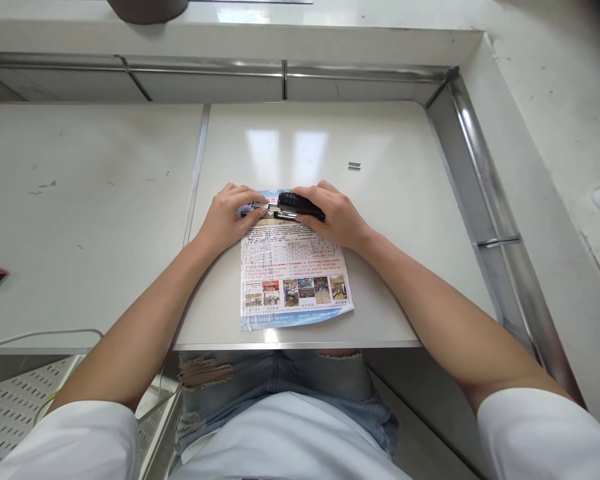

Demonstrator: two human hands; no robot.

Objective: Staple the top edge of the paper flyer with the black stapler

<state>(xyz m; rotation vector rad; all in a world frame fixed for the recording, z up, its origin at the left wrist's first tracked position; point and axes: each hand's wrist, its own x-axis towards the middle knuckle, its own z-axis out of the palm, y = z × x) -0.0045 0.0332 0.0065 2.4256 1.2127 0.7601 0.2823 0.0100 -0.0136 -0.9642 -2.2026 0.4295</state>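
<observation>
While the black stapler (289, 200) is lying across the printed sheet (300, 253) at its twelve o'clock end, the right hand (339, 213) is gripping its dark body from three o'clock, fingers over the far side, thumb on the near. At nine o'clock the left hand (229, 212) is holding its fingertips narrow about the silvery front (whether they are pinching or merely touching, I cannot tell). The stapler is looking fairly light but rigid, its casing perhaps slightly slippery, so the broad back is seeming the safest hold, clear of the exposed metal. The sheet is looking thin and easily creased. Two staple strips (355, 164), probably brittle, are lying toward two o'clock on the table (390, 133).
</observation>
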